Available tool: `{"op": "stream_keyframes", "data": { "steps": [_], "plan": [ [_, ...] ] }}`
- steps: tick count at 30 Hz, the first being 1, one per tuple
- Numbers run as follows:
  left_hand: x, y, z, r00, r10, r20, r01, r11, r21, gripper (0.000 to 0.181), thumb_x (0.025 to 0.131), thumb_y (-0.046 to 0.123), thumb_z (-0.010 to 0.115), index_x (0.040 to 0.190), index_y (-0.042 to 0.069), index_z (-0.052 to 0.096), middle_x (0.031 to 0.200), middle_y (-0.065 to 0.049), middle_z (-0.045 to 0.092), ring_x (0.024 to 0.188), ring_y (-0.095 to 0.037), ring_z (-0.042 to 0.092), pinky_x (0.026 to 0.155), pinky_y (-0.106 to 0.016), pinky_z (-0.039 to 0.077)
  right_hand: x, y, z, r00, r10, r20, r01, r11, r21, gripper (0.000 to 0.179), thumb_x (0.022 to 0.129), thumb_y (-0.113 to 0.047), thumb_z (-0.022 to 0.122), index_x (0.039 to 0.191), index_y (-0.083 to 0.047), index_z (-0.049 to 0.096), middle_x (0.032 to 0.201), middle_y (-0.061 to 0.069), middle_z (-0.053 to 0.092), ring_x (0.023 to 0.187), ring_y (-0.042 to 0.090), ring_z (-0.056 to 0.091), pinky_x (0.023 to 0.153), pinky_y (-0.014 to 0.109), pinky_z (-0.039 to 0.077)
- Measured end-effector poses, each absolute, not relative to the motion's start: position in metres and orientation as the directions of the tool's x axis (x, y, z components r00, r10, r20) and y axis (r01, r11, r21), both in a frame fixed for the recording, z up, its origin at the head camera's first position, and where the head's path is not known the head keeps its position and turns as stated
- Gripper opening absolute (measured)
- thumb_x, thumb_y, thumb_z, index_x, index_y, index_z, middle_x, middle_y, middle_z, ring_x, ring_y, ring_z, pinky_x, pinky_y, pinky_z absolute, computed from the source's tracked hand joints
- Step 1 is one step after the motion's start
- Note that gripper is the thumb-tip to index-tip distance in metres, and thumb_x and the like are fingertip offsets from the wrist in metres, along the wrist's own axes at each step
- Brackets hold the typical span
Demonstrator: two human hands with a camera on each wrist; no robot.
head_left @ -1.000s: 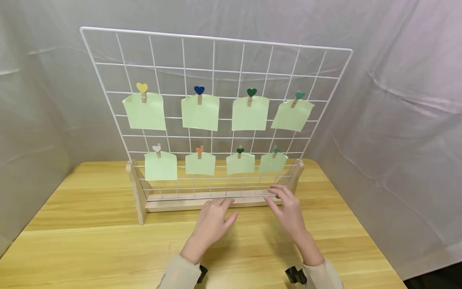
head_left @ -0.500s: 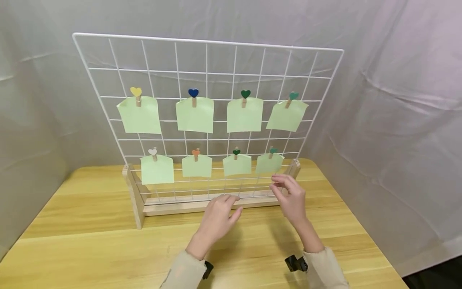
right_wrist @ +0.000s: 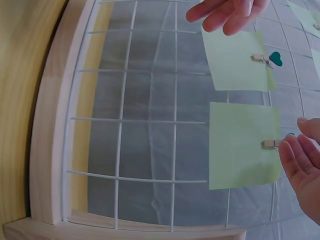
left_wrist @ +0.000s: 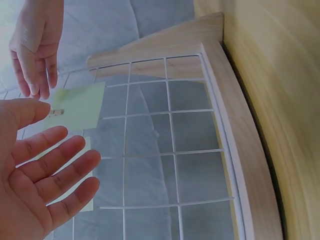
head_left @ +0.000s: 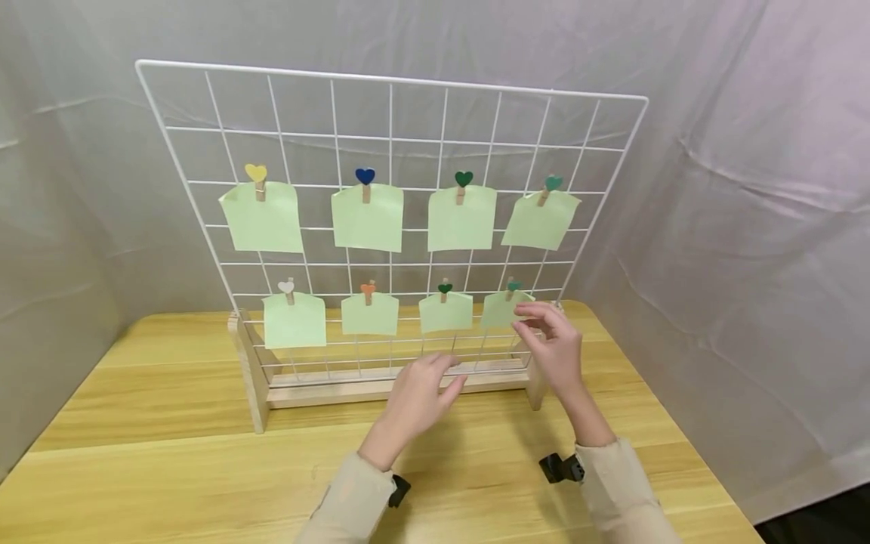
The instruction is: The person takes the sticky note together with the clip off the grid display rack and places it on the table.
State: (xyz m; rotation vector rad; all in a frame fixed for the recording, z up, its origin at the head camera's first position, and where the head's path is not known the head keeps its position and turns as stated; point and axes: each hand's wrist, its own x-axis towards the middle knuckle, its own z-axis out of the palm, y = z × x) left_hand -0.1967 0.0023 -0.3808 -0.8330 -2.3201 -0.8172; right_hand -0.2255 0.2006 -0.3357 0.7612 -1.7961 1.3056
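My right hand (head_left: 557,351) is raised by the lower right green paper note (head_left: 498,311), its fingers loosely bent and its thumb apart from them. A small wooden clothespin (right_wrist: 270,143) with a teal heart pins that note to the white wire grid (head_left: 390,79). In the right wrist view the fingertips (right_wrist: 284,146) are right at the clothespin's heart end, which they partly hide. My left hand (head_left: 418,393) hovers in front of the grid's lower middle, fingers relaxed and palm empty. Its left wrist view shows the spread fingers (left_wrist: 70,172) over the note behind.
Several more green notes hang in two rows, pinned by heart clothespins such as a yellow one (head_left: 256,174) and a blue one (head_left: 365,176). A wooden stand (head_left: 319,394) holds the grid upright on the wooden table (head_left: 204,476). Grey cloth (head_left: 734,302) surrounds it.
My right hand has risen from the grid's bottom edge to the lower right note. My left hand has shifted slightly up and right. The head view has shifted a little.
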Motion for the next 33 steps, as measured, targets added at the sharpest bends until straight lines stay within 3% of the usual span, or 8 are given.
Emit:
{"op": "stream_keyframes", "data": {
  "steps": [15, 20, 26, 33],
  "plan": [
    [-0.205, 0.009, -0.367, -0.674, 0.387, 0.63, 0.693, 0.625, 0.358, 0.02, 0.085, 0.019, 0.059, 0.097, 0.003, 0.064, 0.093, -0.007, 0.064, 0.087, -0.021, 0.06, 0.073, -0.032, 0.049, -0.226, 0.197, -0.298, -0.535, -0.002, 0.845, -0.812, 0.277, -0.513, 0.016, 0.065, 0.029, 0.059, 0.08, 0.021, 0.056, 0.087, 0.034, 0.055, 0.078, 0.023, 0.06, 0.069, 0.022, 0.049],
    [-0.208, 0.013, -0.367, -0.68, 0.385, 0.624, 0.688, 0.628, 0.363, 0.02, 0.085, 0.019, 0.059, 0.097, 0.004, 0.064, 0.094, -0.006, 0.064, 0.088, -0.022, 0.06, 0.074, -0.033, 0.049, -0.231, 0.199, -0.294, -0.532, -0.029, 0.846, -0.81, 0.306, -0.499, 0.017, 0.066, 0.027, 0.06, 0.081, 0.02, 0.057, 0.089, 0.031, 0.058, 0.077, 0.028, 0.061, 0.069, 0.021, 0.049],
    [-0.21, 0.017, -0.364, -0.68, 0.378, 0.629, 0.688, 0.626, 0.367, 0.02, 0.084, 0.02, 0.06, 0.097, 0.005, 0.064, 0.093, -0.006, 0.065, 0.086, -0.021, 0.061, 0.07, -0.032, 0.049, -0.248, 0.21, -0.304, -0.541, -0.055, 0.839, -0.792, 0.371, -0.486, 0.017, 0.068, 0.019, 0.065, 0.084, 0.014, 0.062, 0.092, 0.025, 0.062, 0.078, 0.025, 0.062, 0.068, 0.019, 0.049],
    [-0.215, 0.02, -0.362, -0.687, 0.367, 0.627, 0.686, 0.613, 0.392, 0.02, 0.084, 0.019, 0.06, 0.096, 0.003, 0.065, 0.092, -0.007, 0.064, 0.086, -0.021, 0.06, 0.071, -0.032, 0.049, -0.241, 0.205, -0.288, -0.532, -0.13, 0.837, -0.782, 0.456, -0.426, 0.021, 0.066, 0.021, 0.065, 0.087, 0.017, 0.061, 0.09, 0.027, 0.062, 0.075, 0.039, 0.06, 0.065, 0.014, 0.047]
  ]
}}
